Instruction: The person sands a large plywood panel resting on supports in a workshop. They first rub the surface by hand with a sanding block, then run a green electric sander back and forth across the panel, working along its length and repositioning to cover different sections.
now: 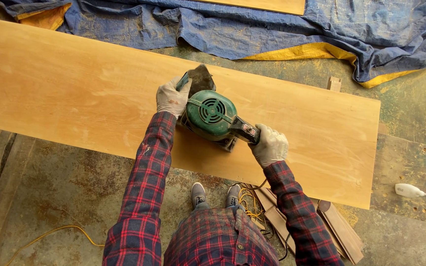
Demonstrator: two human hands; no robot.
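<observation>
A green electric sander [209, 117] rests on a long, pale wooden board [75, 93] that runs from left to right in front of me. My left hand [172, 96], in a grey work glove, grips the sander's front end beside its dark dusty nose. The rear handle of the tool is gripped by my right hand [269, 145], also gloved. Both sleeves are red and dark plaid.
A crumpled blue and yellow tarp [321, 29] lies beyond the board. A yellow cord [245, 199] coils on the stained floor by my shoes [198, 194]. Wooden offcuts [338, 229] lie under the board's right part. A small white tool [409, 190] sits at the right.
</observation>
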